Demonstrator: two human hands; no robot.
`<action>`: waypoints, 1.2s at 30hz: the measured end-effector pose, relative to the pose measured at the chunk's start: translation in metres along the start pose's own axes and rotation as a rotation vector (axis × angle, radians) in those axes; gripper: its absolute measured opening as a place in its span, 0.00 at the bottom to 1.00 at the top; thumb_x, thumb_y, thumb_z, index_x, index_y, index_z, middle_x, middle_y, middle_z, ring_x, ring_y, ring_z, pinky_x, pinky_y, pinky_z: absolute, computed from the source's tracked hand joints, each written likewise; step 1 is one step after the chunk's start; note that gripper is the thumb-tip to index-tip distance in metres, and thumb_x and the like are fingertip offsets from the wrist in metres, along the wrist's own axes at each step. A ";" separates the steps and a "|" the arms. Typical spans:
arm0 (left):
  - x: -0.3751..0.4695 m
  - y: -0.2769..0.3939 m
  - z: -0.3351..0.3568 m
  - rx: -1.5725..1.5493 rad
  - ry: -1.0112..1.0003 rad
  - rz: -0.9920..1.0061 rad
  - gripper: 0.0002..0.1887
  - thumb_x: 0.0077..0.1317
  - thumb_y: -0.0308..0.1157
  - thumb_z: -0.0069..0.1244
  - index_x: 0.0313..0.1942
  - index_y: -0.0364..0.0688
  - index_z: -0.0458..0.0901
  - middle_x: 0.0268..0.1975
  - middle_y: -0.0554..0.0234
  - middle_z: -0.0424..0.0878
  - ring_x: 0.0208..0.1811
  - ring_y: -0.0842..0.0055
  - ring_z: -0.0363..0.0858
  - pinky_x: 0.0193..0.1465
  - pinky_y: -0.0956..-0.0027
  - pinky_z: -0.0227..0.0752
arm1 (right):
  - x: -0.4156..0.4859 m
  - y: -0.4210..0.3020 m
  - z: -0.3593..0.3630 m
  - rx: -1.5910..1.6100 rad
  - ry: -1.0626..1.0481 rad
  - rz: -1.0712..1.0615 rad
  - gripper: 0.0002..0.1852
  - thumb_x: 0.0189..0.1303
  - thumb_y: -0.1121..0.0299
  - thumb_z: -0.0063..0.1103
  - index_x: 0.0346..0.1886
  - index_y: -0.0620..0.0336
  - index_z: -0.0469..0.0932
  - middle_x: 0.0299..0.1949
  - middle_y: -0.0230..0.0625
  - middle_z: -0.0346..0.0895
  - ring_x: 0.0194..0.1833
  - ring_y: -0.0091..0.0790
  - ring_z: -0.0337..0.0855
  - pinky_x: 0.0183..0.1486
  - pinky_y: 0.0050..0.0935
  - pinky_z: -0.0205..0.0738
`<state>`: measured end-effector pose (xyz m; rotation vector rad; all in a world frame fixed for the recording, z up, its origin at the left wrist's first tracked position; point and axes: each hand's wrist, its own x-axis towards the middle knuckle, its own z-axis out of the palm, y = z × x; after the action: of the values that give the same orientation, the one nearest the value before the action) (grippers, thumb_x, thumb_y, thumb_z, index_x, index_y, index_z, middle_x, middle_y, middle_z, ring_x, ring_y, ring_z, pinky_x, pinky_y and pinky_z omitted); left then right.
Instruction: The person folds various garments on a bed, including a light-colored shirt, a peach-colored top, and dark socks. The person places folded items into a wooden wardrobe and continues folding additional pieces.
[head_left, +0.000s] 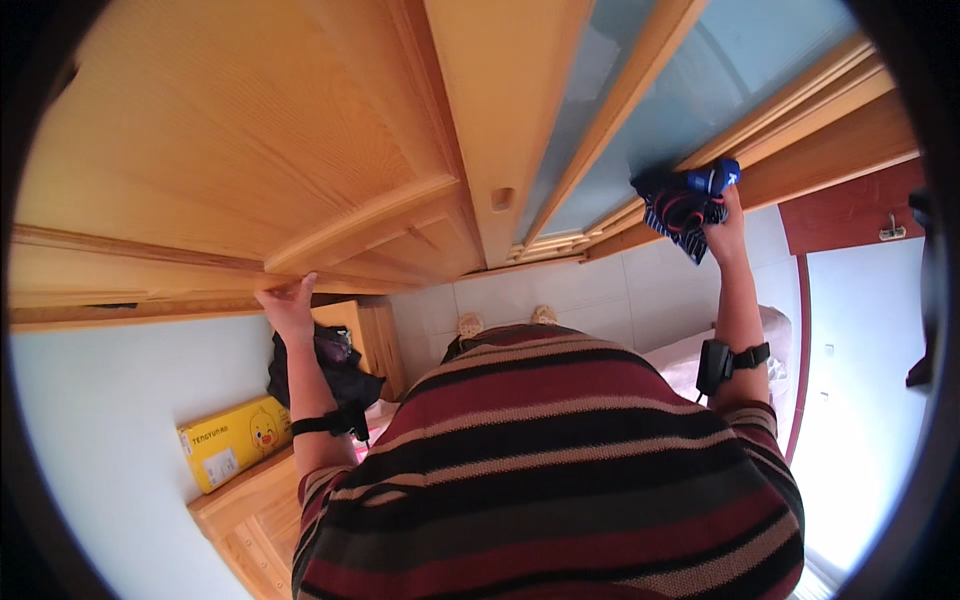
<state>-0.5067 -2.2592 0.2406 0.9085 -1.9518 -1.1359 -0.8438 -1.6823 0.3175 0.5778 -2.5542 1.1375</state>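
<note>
My left hand (289, 304) grips the side edge of a wooden wardrobe door panel (247, 142), thumb on the front face and fingers partly hidden. In my right hand (726, 225) is a bundle of dark clothing (675, 206) with a striped part, red trim and a blue band bearing writing. The bundle hangs in front of a frosted glass panel (645, 127) in a wooden frame, close to the frame's lower right edge. Between the wood panel and the glass runs an upright with a recessed finger pull (502, 199).
A yellow box (236, 442) with a duck picture sits on a wooden headboard (240, 510) at left. Dark fabric (330, 367) lies over a wooden cabinet (382, 349). Slippers (470, 325) stand on the tiled floor (540, 289). A red door (855, 206) with a latch is at right.
</note>
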 end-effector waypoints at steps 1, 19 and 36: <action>0.001 -0.004 0.000 -0.070 -0.025 0.016 0.30 0.58 0.33 0.61 0.56 0.35 0.62 0.56 0.54 0.69 0.57 0.72 0.70 0.59 0.67 0.66 | -0.002 0.006 0.000 -0.010 0.012 -0.027 0.28 0.39 0.83 0.61 0.51 0.61 0.73 0.53 0.40 0.71 0.56 0.43 0.72 0.60 0.28 0.62; 0.018 0.011 0.039 -0.881 0.549 -0.334 0.41 0.69 0.62 0.34 0.65 0.32 0.59 0.66 0.56 0.62 0.65 0.63 0.61 0.68 0.66 0.52 | 0.007 0.064 -0.001 0.030 -0.036 0.248 0.32 0.47 0.83 0.52 0.61 0.62 0.67 0.60 0.43 0.68 0.60 0.38 0.69 0.63 0.31 0.60; 0.028 -0.003 0.043 -0.408 0.447 -0.170 0.34 0.73 0.56 0.26 0.67 0.37 0.54 0.66 0.51 0.60 0.66 0.65 0.59 0.70 0.61 0.48 | -0.063 0.030 0.005 0.517 0.378 0.687 0.18 0.56 0.69 0.62 0.52 0.56 0.76 0.43 0.31 0.81 0.46 0.28 0.79 0.50 0.29 0.71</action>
<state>-0.5565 -2.2659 0.2275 1.0092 -1.2475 -1.2400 -0.8028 -1.6531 0.2692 -0.4439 -2.1529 1.9295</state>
